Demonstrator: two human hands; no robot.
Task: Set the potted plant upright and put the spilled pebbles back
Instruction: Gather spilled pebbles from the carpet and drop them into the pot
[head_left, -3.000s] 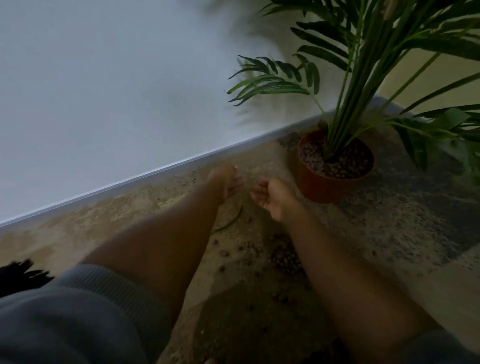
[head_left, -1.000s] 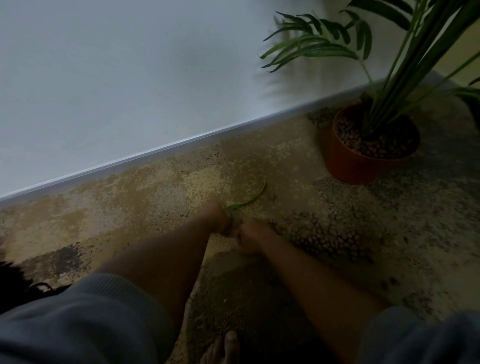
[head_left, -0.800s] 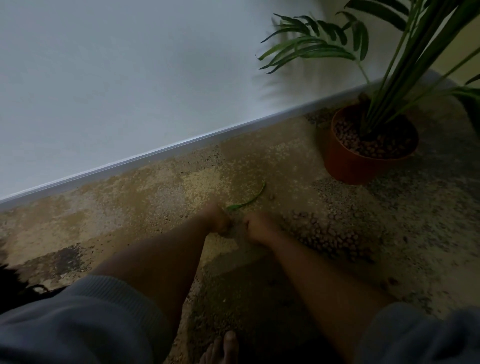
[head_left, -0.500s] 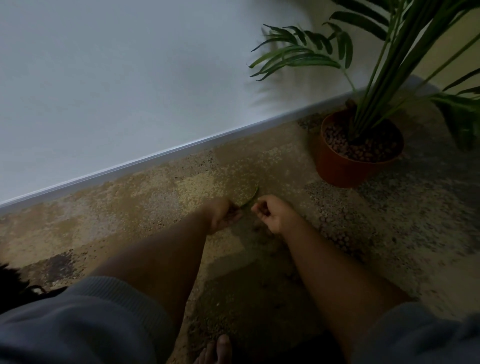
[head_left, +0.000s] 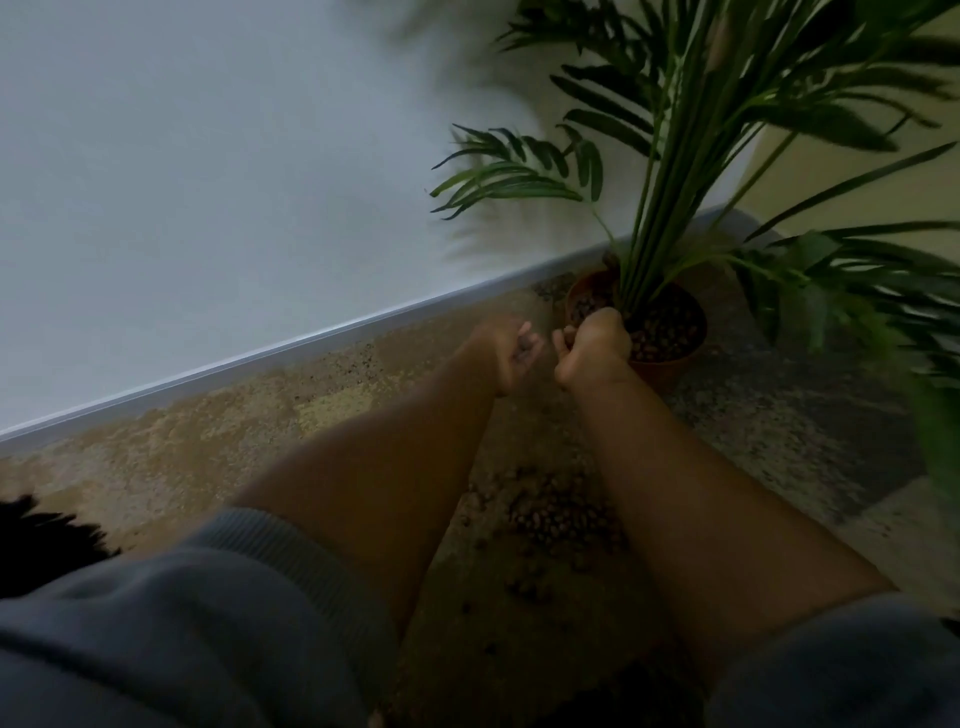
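Terracotta pot (head_left: 670, 366) stands upright by the baseboard (head_left: 311, 338). Right hand (head_left: 592, 345) is cupped closed at the rim, seemingly around pebbles; left hand (head_left: 506, 353) is half-open beside it, contents unclear. Risk: tipping short drops pebbles outside the rim. Spilled pebbles (head_left: 561, 514) lie on the floor between the forearms.

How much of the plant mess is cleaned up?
Done: the pot stands upright by the wall with pebbles inside. In hand: the right hand is curled at the pot's rim and the left hand is cupped beside it, dark bits in its palm, seemingly pebbles. Left: a pile of spilled pebbles lies on the carpet between the forearms, with strays nearer the person.
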